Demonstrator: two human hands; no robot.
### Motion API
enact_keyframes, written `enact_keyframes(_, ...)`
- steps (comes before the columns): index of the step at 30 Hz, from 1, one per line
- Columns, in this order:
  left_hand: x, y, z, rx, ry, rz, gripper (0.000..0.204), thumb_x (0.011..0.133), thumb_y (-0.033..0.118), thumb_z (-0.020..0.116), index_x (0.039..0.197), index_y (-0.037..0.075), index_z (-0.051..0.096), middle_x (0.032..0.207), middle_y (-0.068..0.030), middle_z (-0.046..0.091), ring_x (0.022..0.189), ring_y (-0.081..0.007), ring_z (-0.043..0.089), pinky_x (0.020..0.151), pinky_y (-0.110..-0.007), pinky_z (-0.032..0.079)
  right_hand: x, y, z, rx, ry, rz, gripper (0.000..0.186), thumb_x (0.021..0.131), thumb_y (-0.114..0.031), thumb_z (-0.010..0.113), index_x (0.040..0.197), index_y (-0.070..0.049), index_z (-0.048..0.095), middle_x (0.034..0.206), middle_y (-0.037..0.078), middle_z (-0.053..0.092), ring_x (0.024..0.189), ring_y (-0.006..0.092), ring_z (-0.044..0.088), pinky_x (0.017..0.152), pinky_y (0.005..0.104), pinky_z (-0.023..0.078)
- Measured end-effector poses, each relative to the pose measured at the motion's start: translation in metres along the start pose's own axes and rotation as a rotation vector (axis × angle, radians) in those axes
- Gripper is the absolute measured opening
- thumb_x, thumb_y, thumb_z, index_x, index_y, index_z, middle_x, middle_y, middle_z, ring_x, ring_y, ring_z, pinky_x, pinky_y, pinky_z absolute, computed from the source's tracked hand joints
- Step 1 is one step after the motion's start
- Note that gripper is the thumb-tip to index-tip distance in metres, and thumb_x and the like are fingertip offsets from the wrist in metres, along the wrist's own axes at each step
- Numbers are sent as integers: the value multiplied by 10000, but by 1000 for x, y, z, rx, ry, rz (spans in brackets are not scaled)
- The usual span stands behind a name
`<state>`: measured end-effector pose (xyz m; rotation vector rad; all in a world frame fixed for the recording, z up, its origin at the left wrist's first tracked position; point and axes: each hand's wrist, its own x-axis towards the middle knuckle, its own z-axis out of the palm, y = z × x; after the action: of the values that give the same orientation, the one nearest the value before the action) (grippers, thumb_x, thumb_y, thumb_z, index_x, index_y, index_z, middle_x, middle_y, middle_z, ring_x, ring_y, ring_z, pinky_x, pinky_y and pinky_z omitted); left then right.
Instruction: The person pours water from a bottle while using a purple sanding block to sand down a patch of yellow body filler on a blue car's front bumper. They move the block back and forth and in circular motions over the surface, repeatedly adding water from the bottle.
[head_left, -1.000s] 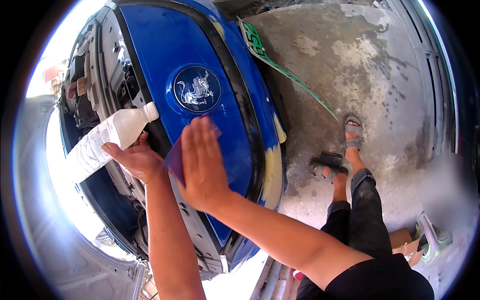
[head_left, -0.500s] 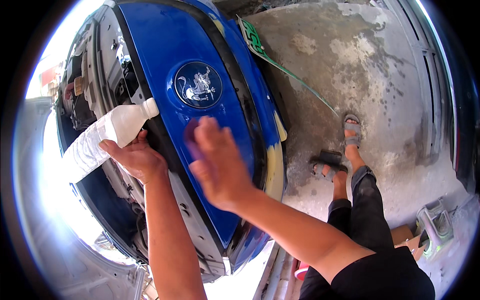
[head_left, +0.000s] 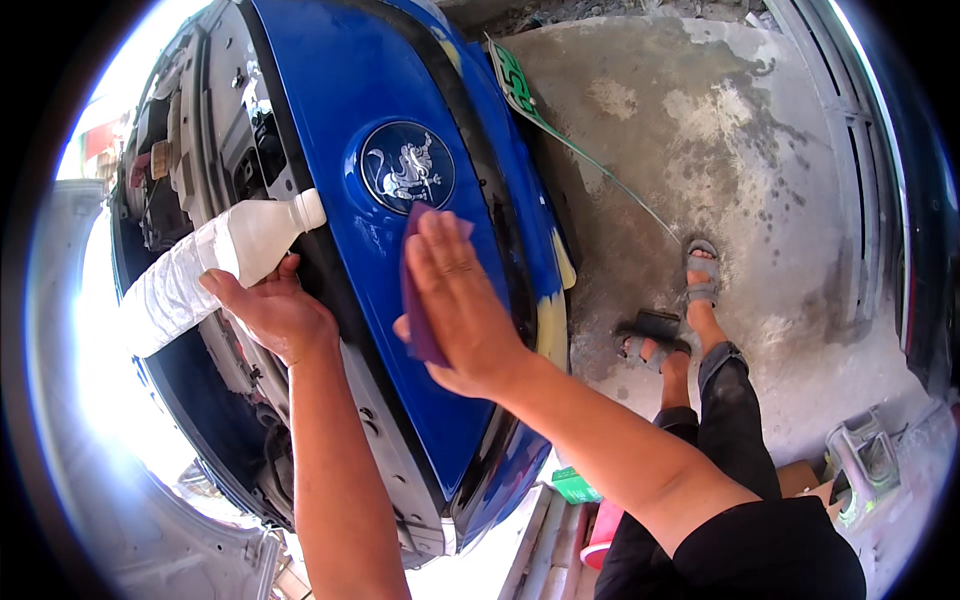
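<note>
My left hand is closed round a translucent whitish plastic bottle, which it holds tilted with the capped neck up and to the right. The bottle is over the dark edge strip beside the open engine bay. Fingers together and stretched, my right hand presses a thin purple sheet of sandpaper against the glossy blue car front panel. Part of the sheet is hidden under the fingers. Just above the fingertips sits a round dark emblem with a silver animal figure.
Left of the panel lies the engine bay, beyond it the raised hood's underside. A green-and-white plate stands out from the bumper over the concrete floor. A grey plastic stool, a green box and a red container are nearby.
My right hand and the sandpaper have moved slightly right and down the panel, and the sheet now shows clearly. My left hand and the bottle have hardly moved.
</note>
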<state>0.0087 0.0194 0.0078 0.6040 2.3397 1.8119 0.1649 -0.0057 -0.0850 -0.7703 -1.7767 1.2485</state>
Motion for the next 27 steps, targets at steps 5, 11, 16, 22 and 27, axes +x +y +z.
enact_keyframes(5, 2, 0, -4, -4, -6, 15, 700, 941, 643, 318, 1242, 38, 500, 1116, -119, 621, 1019, -219, 579, 787, -310, 443, 11, -16, 8, -75, -103, 26, 880, 807, -196, 656, 1465, 76, 139, 1524, 309, 109, 1434, 446, 78, 1173, 487, 95)
enact_keyframes(11, 0, -2, -2, -8, 8, 14, 696, 941, 637, 327, 1244, 35, 500, 1132, -120, 622, 1021, -217, 587, 779, -307, 451, 5, -4, 2, -150, -140, 20, 870, 812, -199, 646, 1456, 94, 140, 1515, 324, 117, 1430, 456, 79, 1174, 489, 93)
enact_keyframes(16, 2, -2, -6, -19, 9, 22, 692, 945, 631, 323, 1233, 30, 509, 1121, -117, 629, 1011, -219, 594, 785, -307, 456, 13, -26, 3, -44, -166, 62, 872, 804, -220, 648, 1450, 97, 156, 1519, 305, 142, 1434, 440, 100, 1176, 482, 87)
enact_keyframes(22, -2, 0, 0, -9, -2, 19, 666, 956, 613, 311, 1219, 40, 524, 1102, -111, 634, 993, -215, 598, 769, -310, 457, 7, -13, 5, -172, -157, 53, 799, 909, -339, 546, 1460, 78, 145, 1522, 289, 154, 1428, 445, 118, 1164, 495, 111)
enact_keyframes(27, -2, 2, 0, -13, 5, 10, 663, 955, 614, 312, 1225, 46, 523, 1111, -106, 631, 993, -207, 595, 751, -299, 455, 2, -5, 3, -226, -150, 197, 912, 858, -281, 622, 1472, 68, 45, 1540, 289, 34, 1442, 426, 34, 1183, 452, 47)
